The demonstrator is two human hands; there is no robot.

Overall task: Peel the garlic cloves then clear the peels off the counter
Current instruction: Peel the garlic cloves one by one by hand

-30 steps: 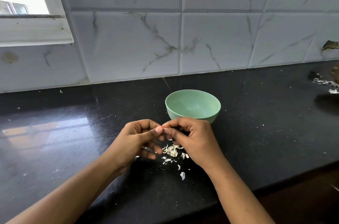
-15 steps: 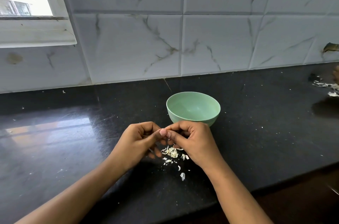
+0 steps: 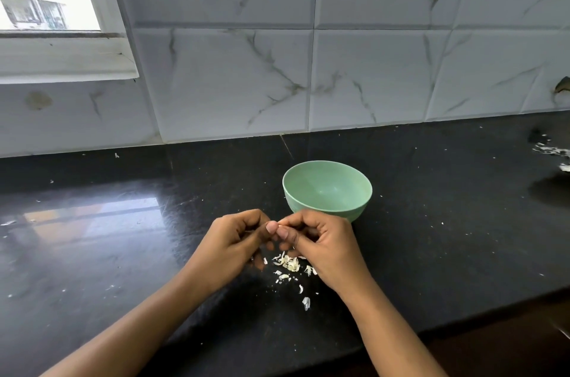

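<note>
Bowl point(image 3: 308, 213) on the bench point(image 3: 447, 237), wall point(image 3: 370, 68) behind, window point(image 3: 46, 6) rear left, left hand point(image 3: 231, 240) and right hand point(image 3: 324, 244) meeting just before the bowl, clove point(image 3: 280, 224) between their fingertips, peels point(image 3: 290, 264) on the bench beneath them, more scraps point(image 3: 552, 151) far right.

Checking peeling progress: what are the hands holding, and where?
Left hand and right hand pinch a small pale bit, likely garlic, between fingertips; mostly hidden.

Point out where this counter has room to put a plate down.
Widest bare stretch: the counter right of the green bowl, up to the scraps at the far right. Also free, bar a few specks: the glossy patch left of the left hand. Crowded: in front of the bowl, where left hand and right hand pinch a garlic clove above the peels.
</note>
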